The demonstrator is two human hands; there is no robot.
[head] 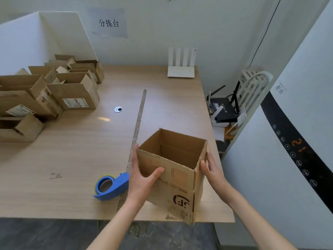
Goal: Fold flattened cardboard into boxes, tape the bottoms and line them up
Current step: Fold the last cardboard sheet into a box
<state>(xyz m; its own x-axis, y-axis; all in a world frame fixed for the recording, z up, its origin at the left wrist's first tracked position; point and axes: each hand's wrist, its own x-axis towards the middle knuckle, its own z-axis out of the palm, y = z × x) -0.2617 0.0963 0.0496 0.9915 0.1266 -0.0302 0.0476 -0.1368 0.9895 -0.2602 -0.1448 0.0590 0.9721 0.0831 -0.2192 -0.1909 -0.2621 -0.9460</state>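
An opened-up cardboard box (177,184) with a black logo stands over the table's near edge, its open end facing up. My left hand (143,175) grips its left corner, thumb on the front wall and fingers round the left side. My right hand (210,166) presses against its right wall with the thumb on the front corner. A blue tape dispenser (112,186) lies on the table just left of my left wrist. A tall flap of cardboard (138,123) rises edge-on behind my left hand. Several folded boxes (73,94) stand at the table's far left.
The wooden table (75,159) has a round cable hole (118,109) in the middle. A white router (181,64) stands at the far edge by the wall. A tall white appliance (292,141) is at the right, with black routers (225,109) on the floor beside it.
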